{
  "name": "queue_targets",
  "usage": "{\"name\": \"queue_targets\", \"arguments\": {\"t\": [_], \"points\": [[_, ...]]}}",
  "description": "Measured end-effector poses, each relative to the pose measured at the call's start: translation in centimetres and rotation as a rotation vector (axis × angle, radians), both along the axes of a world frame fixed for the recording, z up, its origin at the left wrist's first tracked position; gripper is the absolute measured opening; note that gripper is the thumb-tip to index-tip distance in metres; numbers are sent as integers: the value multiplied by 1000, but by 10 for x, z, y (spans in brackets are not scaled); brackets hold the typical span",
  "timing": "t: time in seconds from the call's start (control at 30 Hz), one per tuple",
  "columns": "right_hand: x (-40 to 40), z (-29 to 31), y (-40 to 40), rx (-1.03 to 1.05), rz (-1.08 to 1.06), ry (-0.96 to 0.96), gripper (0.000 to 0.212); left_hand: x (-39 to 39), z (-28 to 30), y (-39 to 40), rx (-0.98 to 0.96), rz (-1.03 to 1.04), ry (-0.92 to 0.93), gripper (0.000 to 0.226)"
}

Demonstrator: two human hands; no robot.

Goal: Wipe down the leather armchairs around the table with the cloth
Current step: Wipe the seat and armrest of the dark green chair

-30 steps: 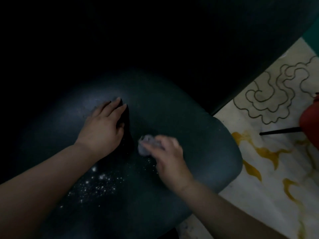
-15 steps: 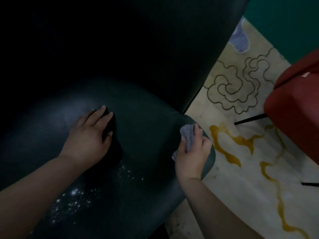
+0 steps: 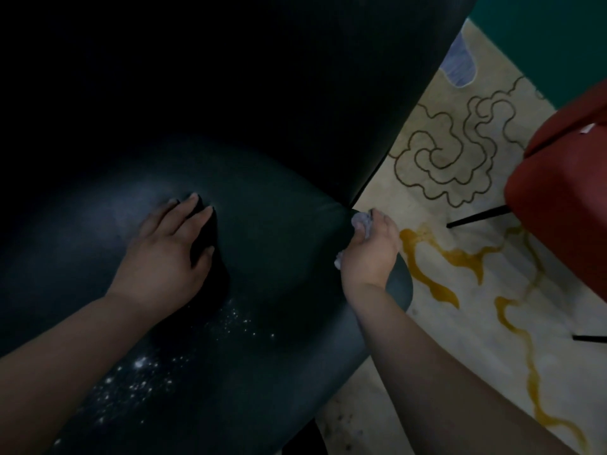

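No readable text, label, brand or number anywhere in view. Only a small pale tag (image 3: 587,128) on the red chair (image 3: 558,205), too small and blurred to read.

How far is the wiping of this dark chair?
Done: cannot tell in this dim view. In hand: right hand grips the cloth at the seat's right edge; left hand rests flat. Left: white specks near the front; the red chair.

A single head-worn view looks steeply down, close over the dark armchair (image 3: 262,257) seat and patterned rug (image 3: 476,290).
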State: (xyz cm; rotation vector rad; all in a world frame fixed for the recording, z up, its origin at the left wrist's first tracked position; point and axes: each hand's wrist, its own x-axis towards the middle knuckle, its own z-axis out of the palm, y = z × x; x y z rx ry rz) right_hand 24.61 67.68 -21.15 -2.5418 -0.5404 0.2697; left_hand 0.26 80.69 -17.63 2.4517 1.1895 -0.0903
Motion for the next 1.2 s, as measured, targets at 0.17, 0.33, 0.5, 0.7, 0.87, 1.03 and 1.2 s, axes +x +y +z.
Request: {"name": "queue_targets", "arguments": {"t": [0.17, 0.33, 0.5, 0.7, 0.87, 1.03, 1.2], "points": [[-5, 2, 11, 56, 127, 43, 35, 0, -2, 0, 7, -4, -1, 61], [-21, 1, 22, 166, 166, 34, 34, 1, -4, -3, 11, 8, -12, 63], [-77, 4, 28, 237, 599, 53, 35, 0, -5, -2, 12, -7, -3, 64], [-79, 20, 22, 375, 446, 59, 43, -4, 1, 4, 13, -55, 13, 64], [-41, 28, 48, 501, 87, -101, 33, -5, 0, 4, -3, -52, -12, 65], [-38, 11, 57, 377, -210, 62, 22, -8, -4, 4, -11, -52, -29, 65], [-31, 14, 40, 389, -113, -83, 23, -12, -4, 8, -28, -75, -35, 65]]}}
